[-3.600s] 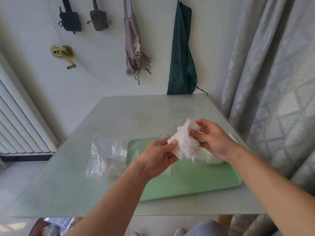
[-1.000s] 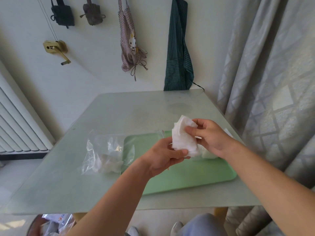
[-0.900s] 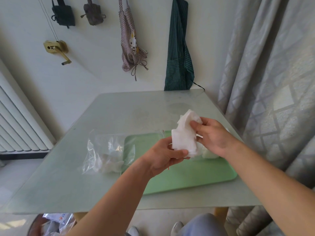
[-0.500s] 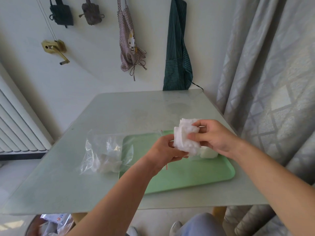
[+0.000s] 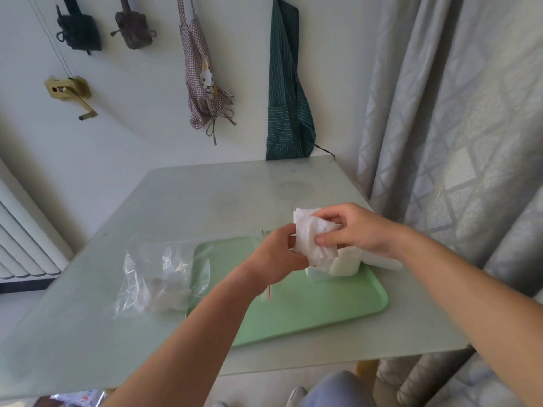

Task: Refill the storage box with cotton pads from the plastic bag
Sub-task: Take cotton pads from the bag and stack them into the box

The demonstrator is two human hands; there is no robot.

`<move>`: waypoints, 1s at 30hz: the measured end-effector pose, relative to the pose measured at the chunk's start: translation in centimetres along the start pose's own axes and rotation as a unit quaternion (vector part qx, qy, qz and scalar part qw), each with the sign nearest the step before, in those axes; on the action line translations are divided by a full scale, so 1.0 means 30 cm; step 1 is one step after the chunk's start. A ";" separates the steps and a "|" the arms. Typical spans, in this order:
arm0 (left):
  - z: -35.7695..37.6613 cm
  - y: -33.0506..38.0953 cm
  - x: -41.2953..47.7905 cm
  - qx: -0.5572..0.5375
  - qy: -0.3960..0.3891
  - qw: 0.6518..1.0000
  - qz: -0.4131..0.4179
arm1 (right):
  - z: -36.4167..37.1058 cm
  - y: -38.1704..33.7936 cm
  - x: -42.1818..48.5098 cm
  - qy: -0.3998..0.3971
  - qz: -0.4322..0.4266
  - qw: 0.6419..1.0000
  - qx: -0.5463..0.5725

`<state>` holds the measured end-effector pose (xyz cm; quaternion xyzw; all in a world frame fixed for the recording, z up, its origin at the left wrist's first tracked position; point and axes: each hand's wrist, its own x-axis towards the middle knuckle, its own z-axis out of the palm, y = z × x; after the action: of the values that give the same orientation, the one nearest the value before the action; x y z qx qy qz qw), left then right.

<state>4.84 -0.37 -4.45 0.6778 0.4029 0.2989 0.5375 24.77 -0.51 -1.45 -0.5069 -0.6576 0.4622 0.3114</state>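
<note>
Lowered a little since before, the pads (image 5: 313, 239) are gripped by the right hand (image 5: 360, 230) and pinched by the left hand (image 5: 276, 259), just over the box (image 5: 346, 262) on the far right part of the tray (image 5: 323, 312). The bag (image 5: 152, 277) is laid across the tray's left edge.

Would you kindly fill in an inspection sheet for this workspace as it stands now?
Surface: glass table bearing a green tray.
Job's things: cotton pads held above the white storage box on the tray; plastic bag, with more pads inside, lies partly over the tray's left side.
Clutter: white piece beside the box, perhaps its lid.
Hands: left hand and right hand both grip the pads.
Cables: nothing seen.
Surroundings: checked apron, green apron and crank on the wall; curtain right; radiator left.
</note>
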 end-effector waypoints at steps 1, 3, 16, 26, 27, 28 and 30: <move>-0.003 0.012 0.005 -0.015 -0.014 1.000 -0.005 | -0.011 -0.008 0.005 0.003 -0.002 1.000 -0.011; 0.004 0.045 0.015 -0.080 -0.058 0.995 -0.019 | -0.037 -0.025 0.013 0.011 -0.006 0.999 -0.030; 0.041 0.060 0.166 0.002 0.121 0.992 0.034 | -0.160 -0.060 0.073 -0.016 0.032 0.997 -0.064; 0.020 -0.086 0.203 0.242 0.076 0.967 0.006 | -0.151 0.074 0.101 -0.001 0.071 0.959 0.273; 0.023 -0.094 0.201 0.266 0.054 0.962 -0.004 | -0.129 0.094 0.102 -0.007 0.071 0.957 0.282; 0.025 -0.097 0.200 0.293 0.044 0.955 -0.008 | -0.109 0.109 0.103 -0.014 0.066 0.957 0.281; 0.032 -0.110 0.207 0.332 0.044 0.942 -0.015 | -0.085 0.133 0.104 -0.016 0.058 0.964 0.259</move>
<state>7.99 4.86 -8.06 0.7977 0.5129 0.1694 0.2680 27.60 3.43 -4.34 -0.4392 -0.4899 0.6416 0.3942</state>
